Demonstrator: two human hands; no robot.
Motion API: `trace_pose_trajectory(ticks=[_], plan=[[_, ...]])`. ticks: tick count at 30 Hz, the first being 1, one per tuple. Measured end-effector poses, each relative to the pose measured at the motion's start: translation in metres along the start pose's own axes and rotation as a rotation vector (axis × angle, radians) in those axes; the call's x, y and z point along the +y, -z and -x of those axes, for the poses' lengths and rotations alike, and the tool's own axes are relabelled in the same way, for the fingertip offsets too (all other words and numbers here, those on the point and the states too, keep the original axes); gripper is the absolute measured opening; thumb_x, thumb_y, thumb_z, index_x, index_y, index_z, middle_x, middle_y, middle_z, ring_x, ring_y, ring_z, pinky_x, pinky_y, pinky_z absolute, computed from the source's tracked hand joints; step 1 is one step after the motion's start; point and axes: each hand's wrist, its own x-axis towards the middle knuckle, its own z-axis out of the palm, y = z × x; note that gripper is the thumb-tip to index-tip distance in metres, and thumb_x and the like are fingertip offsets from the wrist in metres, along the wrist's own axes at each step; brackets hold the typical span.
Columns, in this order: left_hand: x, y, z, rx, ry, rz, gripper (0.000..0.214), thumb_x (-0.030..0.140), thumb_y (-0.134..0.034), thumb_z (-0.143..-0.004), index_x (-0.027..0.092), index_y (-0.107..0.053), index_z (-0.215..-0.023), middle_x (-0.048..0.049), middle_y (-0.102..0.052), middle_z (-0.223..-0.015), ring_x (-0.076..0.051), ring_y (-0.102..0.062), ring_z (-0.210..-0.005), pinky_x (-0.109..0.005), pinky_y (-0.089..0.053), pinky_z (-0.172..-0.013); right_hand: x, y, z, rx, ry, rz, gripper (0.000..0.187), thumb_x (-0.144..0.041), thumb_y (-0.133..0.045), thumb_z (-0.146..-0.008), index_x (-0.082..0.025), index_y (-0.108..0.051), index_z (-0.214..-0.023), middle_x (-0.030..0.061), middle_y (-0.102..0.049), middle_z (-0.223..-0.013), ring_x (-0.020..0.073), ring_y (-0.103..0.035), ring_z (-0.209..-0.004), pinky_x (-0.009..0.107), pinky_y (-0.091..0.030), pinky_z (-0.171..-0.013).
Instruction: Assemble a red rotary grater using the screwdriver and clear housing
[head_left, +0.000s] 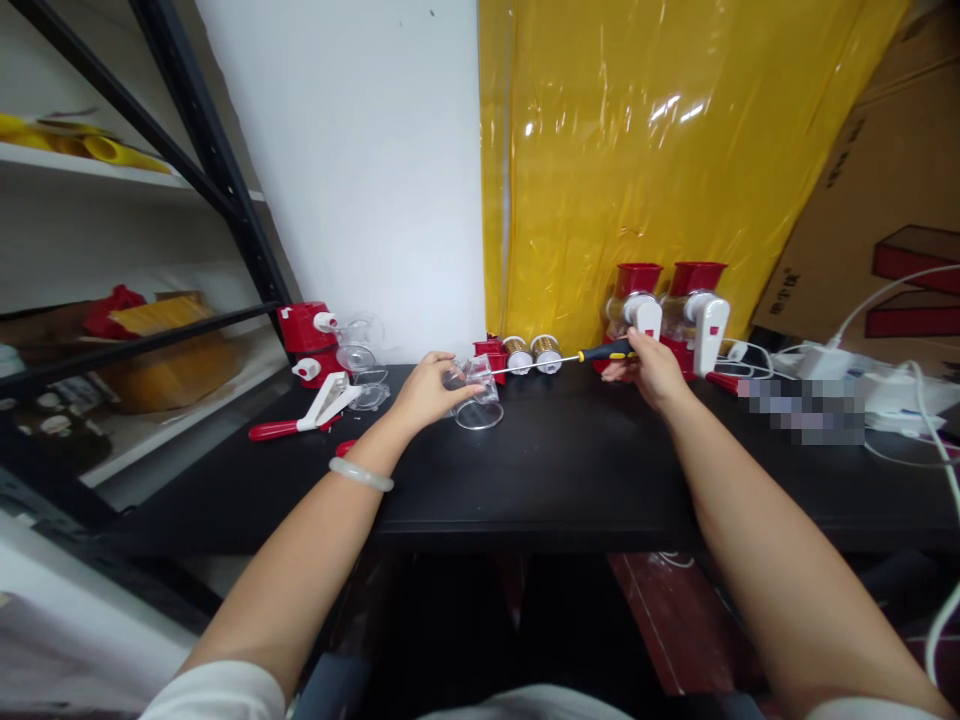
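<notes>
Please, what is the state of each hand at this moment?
Left hand: closed, holding a clear plastic part.
Right hand: closed, holding a screwdriver.

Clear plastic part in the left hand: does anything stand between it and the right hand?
Only the screwdriver that the right hand holds: its shaft spans the gap to the clear plastic part in the left hand. The two metallic drums sit behind the shaft, apparently out of the way.
</notes>
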Motion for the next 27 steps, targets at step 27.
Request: trace_pose_trajectory(ticks=[27], plan=[[0.0016, 0.0012, -0.0001, -0.013, -0.011, -0.017, 0.046, 0.063, -0.069, -0.072, 0.020, -0.068, -0.085, -0.0110, -0.057, -0.123, -0.027, -0.058, -0.116, -0.041, -0.042, -0.107, 0.0001, -0.0024, 0.0014, -0.021, 0.025, -0.006, 0.031, -0.049, -0.066, -0.075, -0.025, -0.053, -0.091, -0.0050, -0.060, -0.054, 0.0151, -0.059, -0.043, 0.027, -0.049, -0.043]])
